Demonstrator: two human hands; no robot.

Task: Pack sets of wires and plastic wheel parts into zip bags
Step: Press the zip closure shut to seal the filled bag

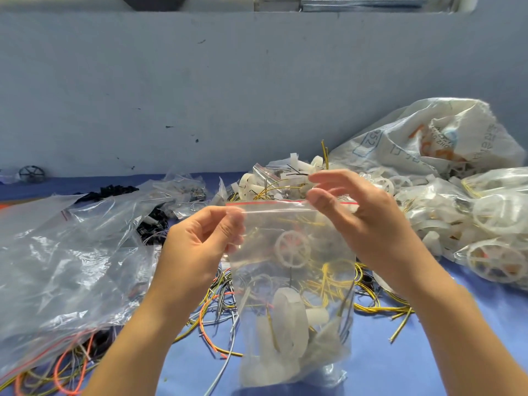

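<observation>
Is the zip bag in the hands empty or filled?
Filled: white wheel parts and yellow wires show inside the clear zip bag. Whether its zip is sealed, cannot tell.

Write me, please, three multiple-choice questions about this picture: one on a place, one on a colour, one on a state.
1. Where does the big printed sack lie?
A. far left
B. far right, by the wall
C. in the person's lap

2. What colour is the strip along the mouth of the held zip bag?
A. green
B. red
C. black

3. How is the zip bag held?
A. it lies flat, untouched
B. by one hand alone
C. by both hands at its top

Answers:
1 B: the printed sack sits at the right edge, against the wall.
2 B: a red line runs across the bag's top.
3 C: the left hand and the right hand both pinch the top edge, and the bag hangs upright.
</observation>
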